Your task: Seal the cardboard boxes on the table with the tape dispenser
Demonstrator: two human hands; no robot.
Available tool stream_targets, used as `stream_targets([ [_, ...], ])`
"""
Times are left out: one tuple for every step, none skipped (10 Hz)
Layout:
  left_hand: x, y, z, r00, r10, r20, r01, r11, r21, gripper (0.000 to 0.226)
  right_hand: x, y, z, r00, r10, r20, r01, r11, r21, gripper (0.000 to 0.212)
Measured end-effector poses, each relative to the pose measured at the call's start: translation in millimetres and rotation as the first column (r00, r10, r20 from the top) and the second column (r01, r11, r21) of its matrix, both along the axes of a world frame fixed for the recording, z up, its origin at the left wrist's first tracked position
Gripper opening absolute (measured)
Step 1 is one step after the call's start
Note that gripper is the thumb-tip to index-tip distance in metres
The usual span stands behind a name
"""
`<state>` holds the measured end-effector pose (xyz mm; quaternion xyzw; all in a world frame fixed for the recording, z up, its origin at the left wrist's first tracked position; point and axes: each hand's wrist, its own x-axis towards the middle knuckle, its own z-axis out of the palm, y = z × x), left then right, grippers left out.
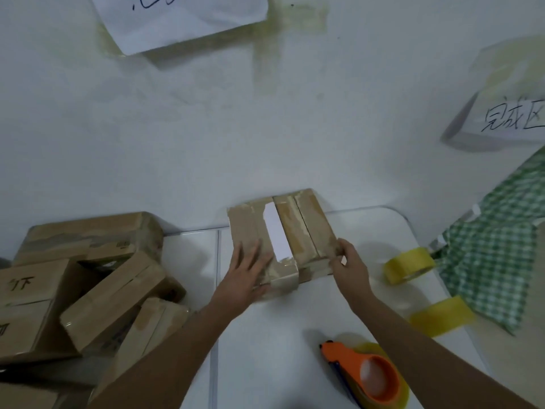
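orange tape dispenser (364, 376) lies untouched at lower right while our flat left hand (246, 268) presses and right hand (349, 261) fingers grasp the open cardboard box (283, 234); next, close flaps.

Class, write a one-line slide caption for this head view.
Both hands, left hand and right hand, steady a cardboard box; orange tape dispenser waits nearby.

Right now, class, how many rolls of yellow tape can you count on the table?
3: one loose roll right of the box being held, another nearer the checked cloth's lower edge, and one loaded in the orange tape dispenser at the near edge. Others may be hidden.
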<state>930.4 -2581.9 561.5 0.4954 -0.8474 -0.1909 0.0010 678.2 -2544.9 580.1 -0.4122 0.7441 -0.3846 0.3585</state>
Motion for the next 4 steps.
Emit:
stream_targets([
  [10.5, -14.6, -0.7, 1.000, -0.026, 0.008, 0.026, 1.000, -0.002, 0.072, -2.1, -7.1, 4.0, 0.992, 0.105, -0.068, -0.100, 0.993, 0.067, 0.046],
  [16.3, -27.7, 0.5, 0.998, -0.049, 0.026, 0.049, 0.999, -0.007, 0.074, -6.4, -13.8, 3.6, 0.966, 0.192, -0.176, -0.175, 0.979, 0.104, 0.043],
  [15.6, -35.5, 8.7, 0.994, -0.086, 0.071, 0.087, 0.996, -0.016, 0.077, -11.9, -19.1, 15.6, 0.963, 0.192, -0.191, -0.173, 0.979, 0.111, 0.037],
  [9.8, -45.5, 24.4, 0.983, -0.166, 0.083, 0.165, 0.986, 0.019, 0.070, -13.8, -23.7, 30.4, 0.962, 0.170, -0.215, -0.156, 0.985, 0.078, 0.039],
])
